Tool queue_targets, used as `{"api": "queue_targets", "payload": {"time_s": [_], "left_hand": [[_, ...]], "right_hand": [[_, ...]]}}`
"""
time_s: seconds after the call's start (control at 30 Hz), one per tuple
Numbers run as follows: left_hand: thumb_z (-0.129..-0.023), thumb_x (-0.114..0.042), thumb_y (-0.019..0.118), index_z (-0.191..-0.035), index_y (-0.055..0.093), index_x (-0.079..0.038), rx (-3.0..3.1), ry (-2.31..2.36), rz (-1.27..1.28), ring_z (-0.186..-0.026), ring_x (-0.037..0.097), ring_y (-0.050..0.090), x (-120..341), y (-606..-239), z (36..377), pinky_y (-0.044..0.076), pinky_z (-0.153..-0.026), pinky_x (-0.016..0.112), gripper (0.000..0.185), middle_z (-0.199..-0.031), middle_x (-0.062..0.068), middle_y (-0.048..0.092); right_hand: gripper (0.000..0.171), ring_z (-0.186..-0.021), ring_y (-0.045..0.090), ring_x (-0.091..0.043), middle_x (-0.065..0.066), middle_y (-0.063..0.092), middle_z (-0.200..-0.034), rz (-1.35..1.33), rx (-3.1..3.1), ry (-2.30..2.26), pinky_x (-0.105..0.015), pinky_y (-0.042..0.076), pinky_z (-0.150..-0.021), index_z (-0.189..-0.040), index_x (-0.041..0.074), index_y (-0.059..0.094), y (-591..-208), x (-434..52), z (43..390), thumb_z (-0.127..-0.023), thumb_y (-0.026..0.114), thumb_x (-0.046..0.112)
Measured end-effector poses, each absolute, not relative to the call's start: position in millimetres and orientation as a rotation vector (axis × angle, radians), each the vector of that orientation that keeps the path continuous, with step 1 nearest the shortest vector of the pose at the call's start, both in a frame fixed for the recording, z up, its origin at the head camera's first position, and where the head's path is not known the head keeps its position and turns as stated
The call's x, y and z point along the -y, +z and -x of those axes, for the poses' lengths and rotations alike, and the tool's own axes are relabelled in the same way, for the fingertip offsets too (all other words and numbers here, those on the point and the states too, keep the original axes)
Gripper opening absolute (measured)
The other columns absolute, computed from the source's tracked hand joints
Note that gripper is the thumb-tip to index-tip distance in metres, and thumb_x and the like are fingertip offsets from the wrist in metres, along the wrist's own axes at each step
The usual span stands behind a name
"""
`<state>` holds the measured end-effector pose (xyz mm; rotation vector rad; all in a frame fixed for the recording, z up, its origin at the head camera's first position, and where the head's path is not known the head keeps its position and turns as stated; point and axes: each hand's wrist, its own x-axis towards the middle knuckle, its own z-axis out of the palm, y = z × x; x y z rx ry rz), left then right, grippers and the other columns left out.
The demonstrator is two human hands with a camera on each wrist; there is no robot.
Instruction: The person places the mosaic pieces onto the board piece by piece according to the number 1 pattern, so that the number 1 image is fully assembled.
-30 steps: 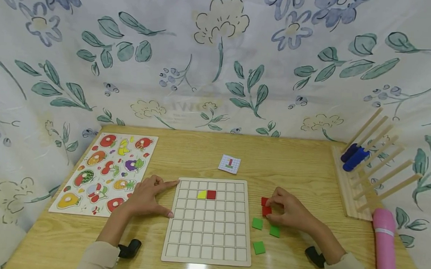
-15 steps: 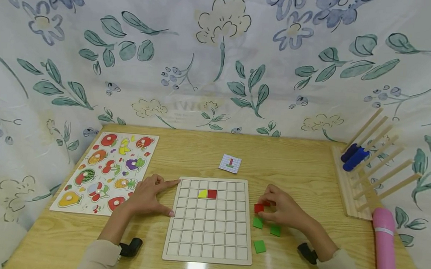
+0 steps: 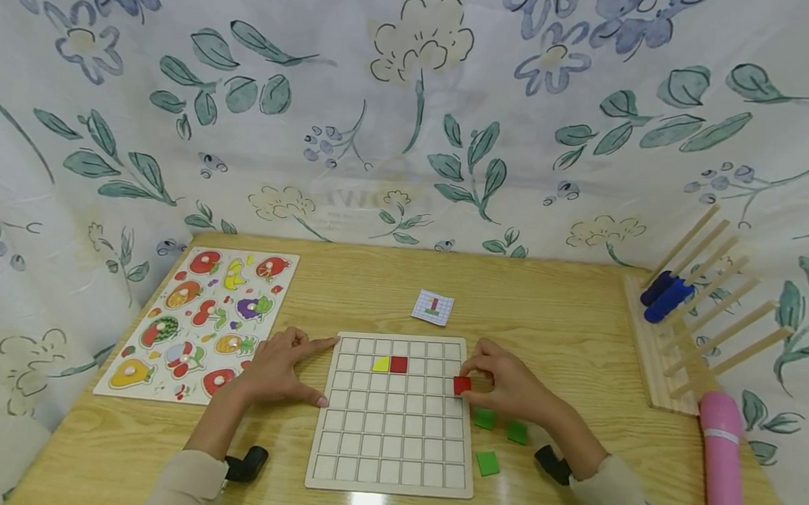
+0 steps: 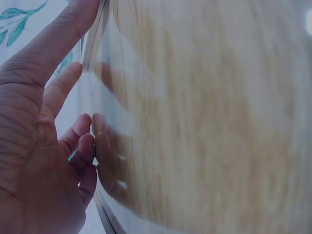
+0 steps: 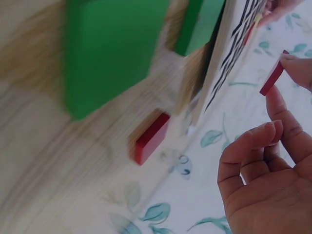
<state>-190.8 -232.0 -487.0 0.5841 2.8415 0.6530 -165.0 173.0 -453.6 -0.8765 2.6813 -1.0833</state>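
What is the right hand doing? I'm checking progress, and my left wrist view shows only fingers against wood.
Observer: The right hand pinches a red tile over the right edge of the grid board.
Operator: Anything lying in the board's squares?
Observer: A yellow tile and a placed red tile sit side by side in the second row.
Operator: Any spare pieces?
Observer: Three green tiles lie on the table to the right of the board.

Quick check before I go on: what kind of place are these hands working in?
Most likely a tabletop play or testing booth: a wooden table screened on three sides by a floral sheet, with a gridded tile board, a fruit peg puzzle and a wooden dowel rack on it.
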Motion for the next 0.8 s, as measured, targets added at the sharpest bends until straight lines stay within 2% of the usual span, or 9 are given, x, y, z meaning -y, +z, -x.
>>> {"api": "queue_targets", "payload": {"time_s": [0.3,0.8], "left_hand": [[-0.057,-0.068,0.084,-0.145,0.050,-0.038,-2.838,0.661,-0.574,-0.089,0.017,0.033,232,-486,190,0.023,-0.076,0.039,0.099,-0.099,-0.001,0.036],[-0.058,-0.067,0.084,-0.145,0.052,-0.037,-2.848,0.669,-0.596,-0.088,0.017,0.032,232,-483,189,0.023,-0.075,0.039,0.097,-0.097,0.000,0.036]], "right_hand": [[0.018,-0.081,0.048,-0.019,-0.005,0.050,-0.092,0.961,-2.629,-1.103,-0.023,0.042,-0.068,-0.098,0.010,0.074,-451,-154,171,-0.082,0.081,0.015],[0.016,-0.082,0.050,-0.015,0.000,0.050,-0.091,0.986,-2.591,-1.101,-0.022,0.044,-0.072,-0.095,0.011,0.074,-457,-127,176,-0.081,0.080,0.013]]}}
